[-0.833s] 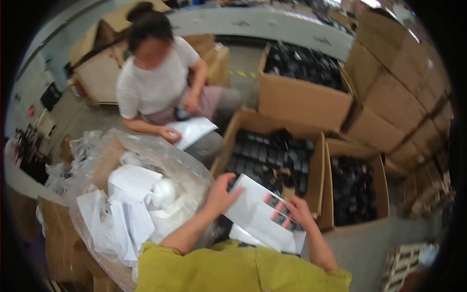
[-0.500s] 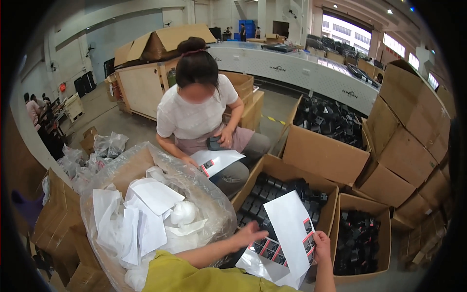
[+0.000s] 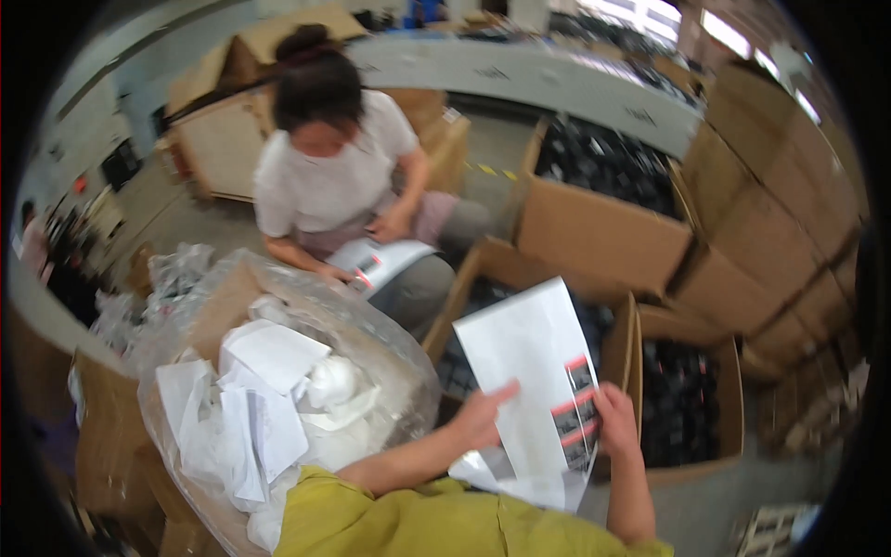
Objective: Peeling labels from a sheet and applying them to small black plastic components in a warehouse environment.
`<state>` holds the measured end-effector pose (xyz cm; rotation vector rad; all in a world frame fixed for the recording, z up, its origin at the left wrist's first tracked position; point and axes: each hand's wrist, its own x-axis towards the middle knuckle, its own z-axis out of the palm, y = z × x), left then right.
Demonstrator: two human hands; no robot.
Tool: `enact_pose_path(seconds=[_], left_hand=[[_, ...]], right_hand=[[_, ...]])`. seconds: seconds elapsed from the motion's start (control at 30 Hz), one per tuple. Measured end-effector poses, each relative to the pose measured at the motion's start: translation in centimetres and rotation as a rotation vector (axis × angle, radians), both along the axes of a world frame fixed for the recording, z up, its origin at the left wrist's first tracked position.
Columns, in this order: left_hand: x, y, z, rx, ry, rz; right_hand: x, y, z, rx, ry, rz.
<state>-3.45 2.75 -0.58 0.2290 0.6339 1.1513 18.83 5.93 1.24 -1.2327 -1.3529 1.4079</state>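
Observation:
A white sheet of labels (image 3: 520, 345), with red-and-black labels along its right side, is held up in front of me. My right hand (image 3: 616, 420) pinches its right edge beside the labels. At the sheet's left edge is my left hand (image 3: 483, 416), its thumb over the front and its other fingers partly hidden and blurred; it appears to grip the edge. More glossy white sheet (image 3: 475, 466) shows underneath, by my lap. Behind the sheet, a cardboard box (image 3: 484, 260) of black plastic parts is partly covered.
A plastic-lined carton (image 3: 206, 320) of crumpled white paper stands left. Opposite sits a person (image 3: 329, 181) with a similar label sheet (image 3: 390, 260) on the lap. More boxes of black parts (image 3: 682, 395) stand right, beside stacked cartons (image 3: 775, 186). A long white machine (image 3: 529, 74) runs behind.
My left hand has come to the sheet's left edge, and the sheet has turned more toward me. The view has shifted. The black part in the other person's hand no longer shows.

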Motion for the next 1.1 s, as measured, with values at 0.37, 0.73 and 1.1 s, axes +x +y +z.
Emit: enact_pose_path(seconds=[0.37, 0.73, 1.1], left_hand=[[-0.8, 1.3, 2.0, 0.096, 0.234, -0.071], [-0.9, 1.6, 3.0, 0.200, -0.039, 0.033], [0.9, -0.6, 3.7, 0.004, 0.024, 0.139]], right_hand=[[-2.6, 0.5, 3.9, 0.206, -0.089, 0.104], [-3.5, 0.7, 5.2, 0.042, -0.117, 0.365], [-7.1, -0.5, 5.3, 0.434, -0.329, 0.240]])
